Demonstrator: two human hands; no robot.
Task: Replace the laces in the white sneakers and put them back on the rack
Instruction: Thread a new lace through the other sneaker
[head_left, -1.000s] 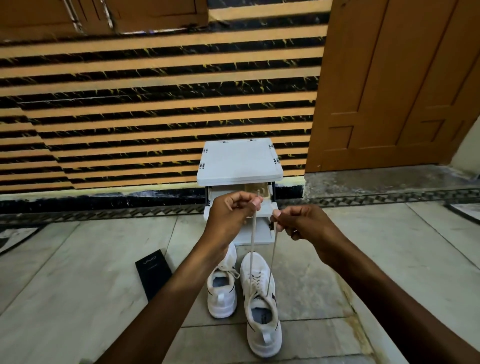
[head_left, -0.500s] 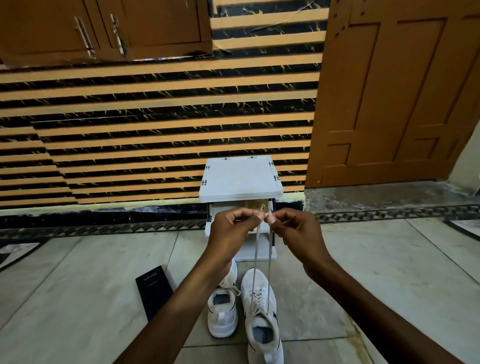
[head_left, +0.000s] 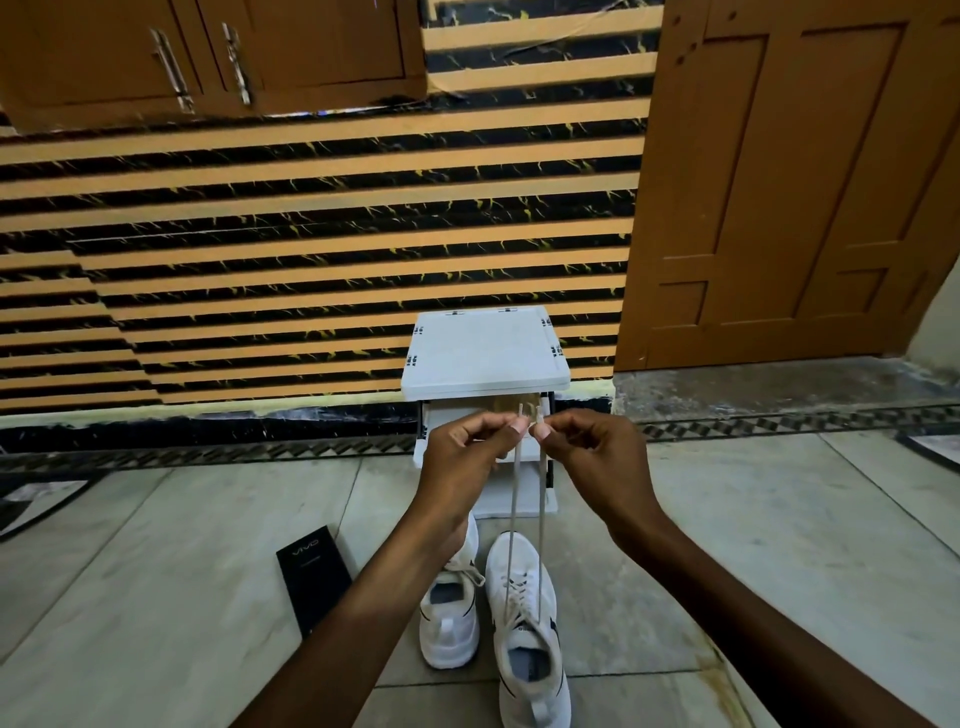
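Head view: white lace (head_left: 541, 519) runs taut up from nearer sneaker (head_left: 527, 644) on floor (head_left: 156, 582); left hand (head_left: 462, 460) pinches one end, right hand (head_left: 597, 452) other, fingers curled. Second sneaker (head_left: 448, 629) just beside. White rack (head_left: 485, 353) behind; black box (head_left: 311, 577) nearby.

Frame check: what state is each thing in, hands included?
Nearer sneaker: upright on floor, untied.
Farther sneaker: upright on floor, alongside.
Lace: threaded in nearer sneaker, both ends pulled up taut.
Left hand: pinches one lace end.
Right hand: pinches the other end.
Rack: standing at the wall.
Black box: flat on floor, closed.
Door: shut.
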